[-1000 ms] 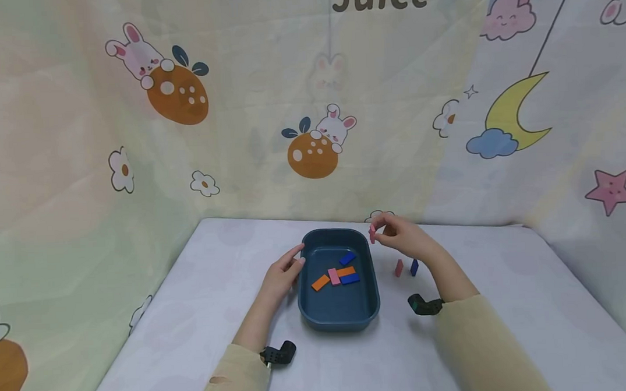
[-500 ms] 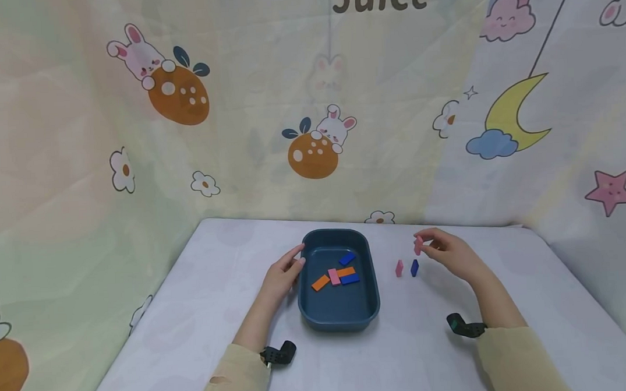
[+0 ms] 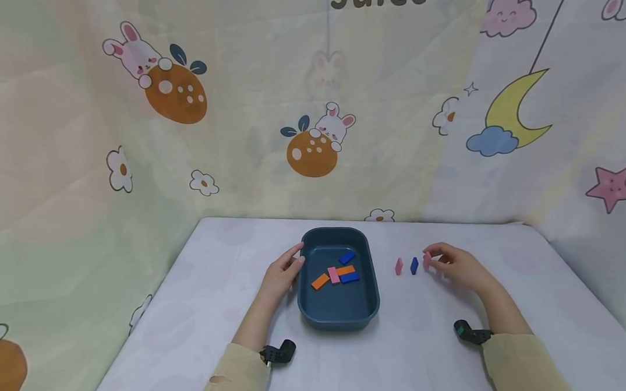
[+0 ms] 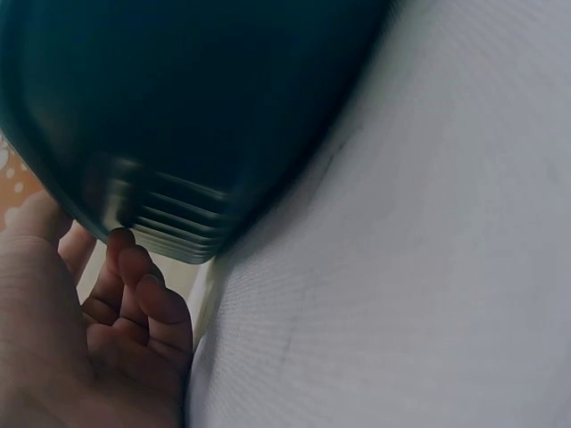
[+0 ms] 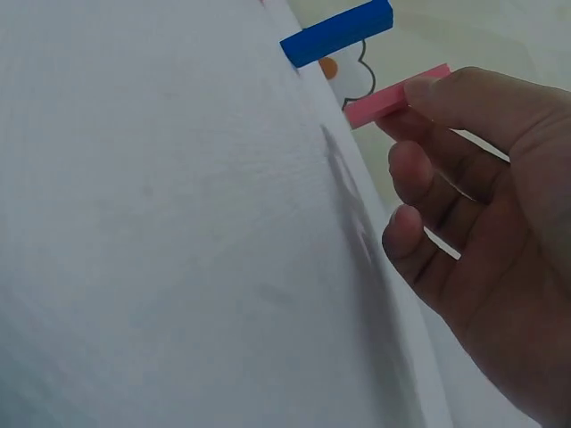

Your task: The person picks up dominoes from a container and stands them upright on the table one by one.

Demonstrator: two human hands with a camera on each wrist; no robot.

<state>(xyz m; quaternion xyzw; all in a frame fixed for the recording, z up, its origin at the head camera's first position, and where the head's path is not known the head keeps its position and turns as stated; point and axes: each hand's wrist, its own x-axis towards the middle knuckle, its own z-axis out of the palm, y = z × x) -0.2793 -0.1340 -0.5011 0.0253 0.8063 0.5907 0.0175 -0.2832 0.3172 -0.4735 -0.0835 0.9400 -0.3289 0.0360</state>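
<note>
Legible on backdrop (image 3: 245,76): "Juice", cropped at top. At left hand (image 3: 278,277): fingers loosely bent, relaxed against side of tray (image 3: 339,325). At right hand (image 3: 460,266): pink block (image 3: 427,260) pinched upright between thumb and index finger, just beside standing blue block (image 3: 414,266); contact with table (image 3: 404,355) indiscernible. Standing on table: one blue, one pink. Lying in tray: two blue, two orange, one pink.
</note>
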